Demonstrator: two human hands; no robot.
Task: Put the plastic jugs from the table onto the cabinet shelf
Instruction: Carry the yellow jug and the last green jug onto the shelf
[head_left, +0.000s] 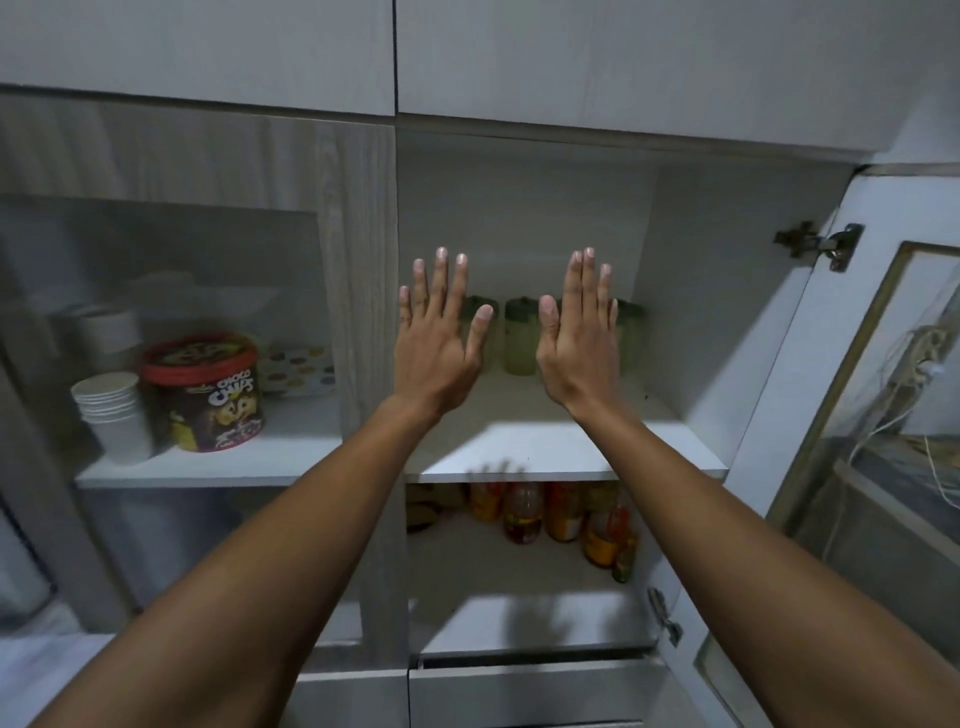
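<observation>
Three pale plastic jugs with dark green lids stand in a row at the back of the open cabinet shelf (519, 447). The middle jug (520, 338) shows between my hands. The left jug (480, 306) and the right jug (629, 332) are mostly hidden behind my hands. My left hand (436, 338) and my right hand (579, 338) are both raised flat in front of the shelf, palms away, fingers stretched and empty. Neither hand touches a jug.
The cabinet's glass door (852, 415) swings open at the right. Behind the shut left glass door stand a Choco Chips tub (205, 395) and stacked paper cups (111, 410). Several bottles (550, 514) fill the lower shelf. A drawer front (535, 691) is below.
</observation>
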